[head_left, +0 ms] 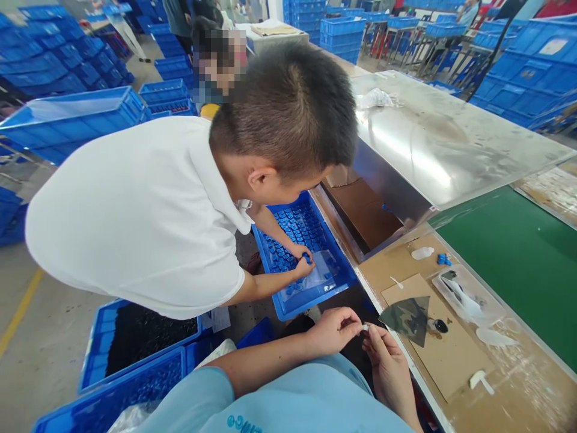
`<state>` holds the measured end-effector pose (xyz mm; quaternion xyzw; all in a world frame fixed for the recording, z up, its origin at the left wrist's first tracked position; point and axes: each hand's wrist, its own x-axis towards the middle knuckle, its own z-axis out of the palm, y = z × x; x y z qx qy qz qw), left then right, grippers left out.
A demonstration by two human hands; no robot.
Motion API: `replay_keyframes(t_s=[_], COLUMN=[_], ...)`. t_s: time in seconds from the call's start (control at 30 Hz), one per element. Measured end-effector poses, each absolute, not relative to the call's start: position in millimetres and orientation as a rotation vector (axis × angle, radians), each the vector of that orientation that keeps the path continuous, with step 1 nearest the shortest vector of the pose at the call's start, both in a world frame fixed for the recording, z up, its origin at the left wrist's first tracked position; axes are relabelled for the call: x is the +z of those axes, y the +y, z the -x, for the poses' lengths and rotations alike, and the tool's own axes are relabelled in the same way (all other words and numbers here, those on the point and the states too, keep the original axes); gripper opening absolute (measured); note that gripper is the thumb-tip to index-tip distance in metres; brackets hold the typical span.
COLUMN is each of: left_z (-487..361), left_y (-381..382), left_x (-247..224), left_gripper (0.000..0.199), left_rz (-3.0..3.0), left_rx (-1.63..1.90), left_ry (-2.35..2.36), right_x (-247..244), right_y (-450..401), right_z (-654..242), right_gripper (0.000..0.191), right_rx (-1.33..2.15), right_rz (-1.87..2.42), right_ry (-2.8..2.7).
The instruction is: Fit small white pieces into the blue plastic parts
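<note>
My left hand (337, 331) and my right hand (383, 356) meet near the table's edge, above my lap. Between their fingertips is a small whitish piece (365, 328), pinched from both sides and too small to name. Right of my hands, a dark flat triangular sheet (407, 319) lies on a piece of cardboard (451, 367), with a small round black pot (440, 326) beside it. A clear plastic tray (491, 310) behind these holds a whitish tool.
A co-worker in a white shirt (135, 210) leans in from the left, both hands on small blue parts over a blue crate (288, 310). A crate of black pieces (97, 337) stands on the floor. A metal sheet (419, 138) covers a box on the table (532, 385).
</note>
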<state>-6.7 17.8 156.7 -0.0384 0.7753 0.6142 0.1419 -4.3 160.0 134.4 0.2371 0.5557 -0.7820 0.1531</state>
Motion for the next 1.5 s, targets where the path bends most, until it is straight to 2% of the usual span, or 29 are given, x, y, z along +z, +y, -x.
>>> replay_keyframes(t_s=[0.17,0.53,1.2,1.5], left_z=[7,9,6,6], left_y=[16,1,-14,-8], left_x=[152,147,144,148], left_gripper=[0.013,0.012,0.012,0.013], left_rz=[0.103,0.04,-0.024,-0.056], left_rx=[1.716,1.615,1.597,1.54], left_ry=[2.257,2.31,2.332,2.317], right_x=[129,122,108,108], right_y=[160,151,140,148], right_z=[3,4,-1,-4], right_gripper=[0.048,0.046,0.045,0.046], right_rx=[-2.213,-2.191,-2.177,-2.232], right_rz=[-0.786,-0.798,-0.666,-0.749], right_ry=[1.551,1.524,1.724,1.57])
